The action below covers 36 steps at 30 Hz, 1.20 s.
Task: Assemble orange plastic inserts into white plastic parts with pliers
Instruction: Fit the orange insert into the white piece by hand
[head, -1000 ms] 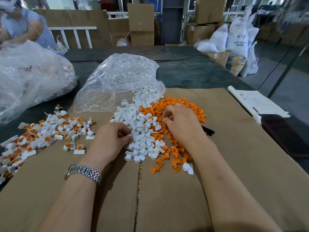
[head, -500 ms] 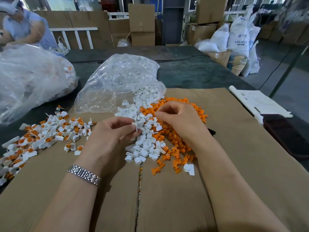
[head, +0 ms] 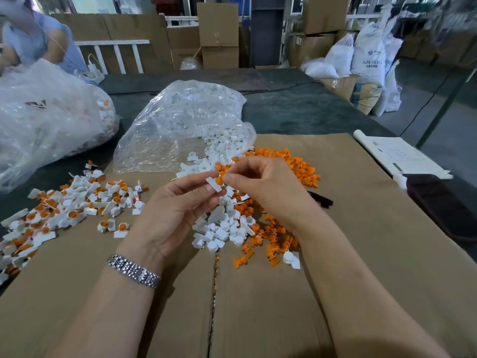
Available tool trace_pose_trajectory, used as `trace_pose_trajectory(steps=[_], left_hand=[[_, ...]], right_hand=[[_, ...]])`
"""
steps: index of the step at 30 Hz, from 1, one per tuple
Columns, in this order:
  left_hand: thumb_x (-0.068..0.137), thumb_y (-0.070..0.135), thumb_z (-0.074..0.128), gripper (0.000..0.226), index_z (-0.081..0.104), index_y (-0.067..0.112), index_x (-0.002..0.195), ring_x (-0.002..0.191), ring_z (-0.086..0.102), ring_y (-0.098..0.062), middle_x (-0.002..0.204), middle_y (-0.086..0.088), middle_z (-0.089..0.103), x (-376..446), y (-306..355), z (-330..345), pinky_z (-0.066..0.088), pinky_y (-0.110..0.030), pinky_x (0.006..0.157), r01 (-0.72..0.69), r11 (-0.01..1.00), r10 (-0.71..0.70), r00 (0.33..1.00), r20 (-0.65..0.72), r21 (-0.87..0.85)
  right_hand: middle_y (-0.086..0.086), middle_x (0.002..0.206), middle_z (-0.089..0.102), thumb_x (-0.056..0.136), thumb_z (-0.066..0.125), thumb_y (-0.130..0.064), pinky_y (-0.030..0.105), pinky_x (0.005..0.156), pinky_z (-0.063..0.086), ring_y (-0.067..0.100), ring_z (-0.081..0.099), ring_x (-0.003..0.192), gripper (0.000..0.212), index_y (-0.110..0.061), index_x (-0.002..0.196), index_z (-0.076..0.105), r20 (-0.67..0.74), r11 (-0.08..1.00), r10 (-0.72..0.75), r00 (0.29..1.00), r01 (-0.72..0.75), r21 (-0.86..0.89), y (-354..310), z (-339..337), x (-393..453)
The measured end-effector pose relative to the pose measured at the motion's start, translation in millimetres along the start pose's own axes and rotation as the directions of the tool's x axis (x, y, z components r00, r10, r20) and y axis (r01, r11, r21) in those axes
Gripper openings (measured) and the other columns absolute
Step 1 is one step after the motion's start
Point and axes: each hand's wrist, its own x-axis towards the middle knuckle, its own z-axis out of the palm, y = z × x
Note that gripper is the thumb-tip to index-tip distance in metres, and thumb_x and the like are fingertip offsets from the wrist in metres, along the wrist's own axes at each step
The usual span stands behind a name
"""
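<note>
Both forearms enter from 6 o'clock and converge toward centre, hands raised above the work surface. Left hand (head: pixel 175 213) palm up and turned inward, fingers curled, thumb and fingertips pinching a small piece at its 1 o'clock; metal watch on its wrist. Right hand (head: pixel 263 187) back to camera, knuckles toward 12 o'clock, thumb and index pinched together at its 9 o'clock. The two sets of fingertips meet, touching.

Stacked cardboard boxes (head: pixel 219 34), white sacks (head: pixel 367 55) — grey floor (head: pixel 444 125), white railing (head: pixel 113 51).
</note>
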Motion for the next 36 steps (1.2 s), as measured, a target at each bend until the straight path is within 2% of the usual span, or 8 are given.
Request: trace_pose_trajectory(steps=[6,9,13,17,23,27,32,36], left_hand=[[0.074,0.0,0.075,0.023,0.082,0.007,0.094,0.087,0.075,-0.022,0.097,-0.014,0.077,-1,-4,4,0.06,-0.023,0.076,-0.1,0.995,0.1,0.995,-0.019,0.016],[0.074,0.001,0.074,0.021,0.083,0.009,0.091,0.086,0.076,-0.02,0.094,-0.013,0.078,-1,-5,6,0.06,-0.023,0.077,-0.13,0.991,0.131,0.991,-0.037,0.02],[0.075,0.0,0.072,0.02,0.083,0.009,0.088,0.091,0.077,-0.025,0.098,-0.017,0.078,-2,-3,8,0.06,-0.023,0.076,-0.089,0.996,0.088,0.996,-0.028,-0.03],[0.077,-0.002,0.068,0.021,0.083,0.01,0.084,0.087,0.077,-0.022,0.096,-0.016,0.078,-2,-1,11,0.06,-0.02,0.072,-0.046,0.995,0.046,0.999,0.002,-0.093],[0.074,0.002,0.073,0.017,0.083,0.009,0.086,0.087,0.077,-0.023,0.098,-0.014,0.078,-4,-1,9,0.06,-0.022,0.075,-0.097,0.995,0.096,0.995,-0.018,-0.036],[0.079,0.011,0.078,0.016,0.082,0.005,0.094,0.093,0.077,-0.023,0.103,-0.016,0.078,-4,0,8,0.06,-0.026,0.082,-0.101,0.994,0.102,0.995,0.007,-0.05],[0.074,0.006,0.078,0.009,0.083,0.008,0.082,0.088,0.077,-0.022,0.092,-0.014,0.079,-4,-1,10,0.06,-0.024,0.078,-0.09,0.996,0.088,0.994,-0.058,-0.027],[0.075,0.004,0.077,0.009,0.082,0.005,0.082,0.086,0.078,-0.023,0.092,-0.016,0.079,-3,-1,9,0.06,-0.023,0.076,-0.066,0.997,0.063,0.995,-0.072,-0.046]], right_hand=[[-0.008,0.075,0.066,0.09,0.075,-0.021,0.011,0.057,0.044,-0.004,0.056,0.059,0.011,-0.011,0.088,0.073,-0.04,0.988,-0.059,0.997,0.052,-0.142,-2,5,-1],[-0.009,0.072,0.065,0.09,0.076,-0.023,0.01,0.053,0.041,-0.004,0.054,0.055,0.013,-0.01,0.087,0.073,-0.037,0.99,-0.06,0.998,0.055,-0.128,-1,6,-1],[-0.001,0.082,0.072,0.089,0.077,-0.029,0.012,0.064,0.051,0.001,0.063,0.069,0.015,-0.014,0.091,0.074,0.028,0.998,-0.028,0.999,0.029,-0.05,-2,-2,0],[0.008,0.098,0.072,0.089,0.077,-0.019,0.031,0.087,0.059,0.024,0.07,0.092,0.019,-0.015,0.108,0.072,0.087,0.997,-0.069,0.994,0.066,0.038,-1,-8,1],[0.006,0.092,0.075,0.092,0.073,-0.014,0.025,0.079,0.059,0.018,0.072,0.082,0.017,-0.012,0.109,0.075,0.11,0.986,-0.159,0.981,0.163,-0.034,0,-4,3],[0.006,0.093,0.076,0.09,0.074,-0.013,0.034,0.081,0.062,0.02,0.073,0.086,0.018,-0.01,0.107,0.077,0.048,0.984,-0.18,0.982,0.18,0.014,3,-5,4],[-0.003,0.095,0.074,0.085,0.08,-0.023,0.027,0.085,0.058,0.005,0.069,0.088,0.028,-0.016,0.112,0.077,0.057,0.954,-0.222,0.973,0.229,-0.191,6,0,4],[0.0,0.09,0.069,0.083,0.083,-0.018,0.028,0.08,0.059,0.015,0.066,0.079,0.037,-0.017,0.119,0.073,0.079,0.957,-0.213,0.974,0.225,-0.185,7,-1,4]])
